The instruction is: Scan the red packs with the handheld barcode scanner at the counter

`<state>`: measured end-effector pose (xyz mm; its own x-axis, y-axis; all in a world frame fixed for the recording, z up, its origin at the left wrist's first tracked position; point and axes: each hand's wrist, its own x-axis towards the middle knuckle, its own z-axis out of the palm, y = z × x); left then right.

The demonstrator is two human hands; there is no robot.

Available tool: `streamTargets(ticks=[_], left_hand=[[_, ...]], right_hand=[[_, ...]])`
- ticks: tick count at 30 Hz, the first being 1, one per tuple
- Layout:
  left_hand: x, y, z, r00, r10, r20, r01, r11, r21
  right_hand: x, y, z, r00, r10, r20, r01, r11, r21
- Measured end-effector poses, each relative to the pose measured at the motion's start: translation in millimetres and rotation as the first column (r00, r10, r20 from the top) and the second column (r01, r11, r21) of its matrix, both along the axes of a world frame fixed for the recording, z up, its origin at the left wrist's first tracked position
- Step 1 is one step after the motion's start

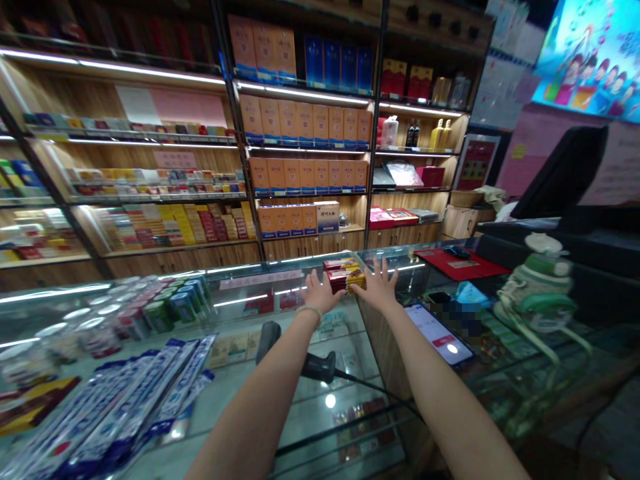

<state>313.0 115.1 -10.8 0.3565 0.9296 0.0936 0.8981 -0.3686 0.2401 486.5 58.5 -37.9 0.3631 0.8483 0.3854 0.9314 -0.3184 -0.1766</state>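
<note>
Worktop [320, 420] of glass spans the foreground. Near its far edge, left grip [320, 292] and right grip [381, 287] flank stacked red-and-yellow packets [344, 274], fingers splayed wide, thumbs close in; whether either presses, I cannot tell. Packets look light, slick, apt to slide apart: hold both sides.

A glass-topped bench [311, 417] carries red-and-yellow packs [343, 275] by its far edge, blue-and-white packets [133, 393] toward its near left corner, cans [173, 303] beyond these, a dark scanner [320, 367] mid-top, and a phone [440, 337] toward the right.
</note>
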Motion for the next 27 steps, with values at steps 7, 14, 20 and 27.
streamTargets(ticks=[7,14,20,27], left_hand=[[1,-2,3.8,0.999,-0.024,-0.023,0.024,1.000,0.020],[-4,-7,10.0,0.999,-0.040,-0.035,0.042,0.998,0.052],[-6,-12,15.9,1.000,-0.016,-0.006,0.016,0.997,0.077],[-10,-22,23.5,0.997,0.025,0.070,-0.037,0.985,0.170]], right_hand=[[-4,-1,3.8,0.998,0.015,-0.058,-0.016,1.000,-0.006],[-9,-8,11.9,0.997,0.005,-0.073,-0.005,1.000,0.002],[-8,-6,8.1,0.991,-0.032,-0.127,0.038,0.998,0.051],[-8,2,5.4,0.972,-0.002,-0.236,0.054,0.975,0.216]])
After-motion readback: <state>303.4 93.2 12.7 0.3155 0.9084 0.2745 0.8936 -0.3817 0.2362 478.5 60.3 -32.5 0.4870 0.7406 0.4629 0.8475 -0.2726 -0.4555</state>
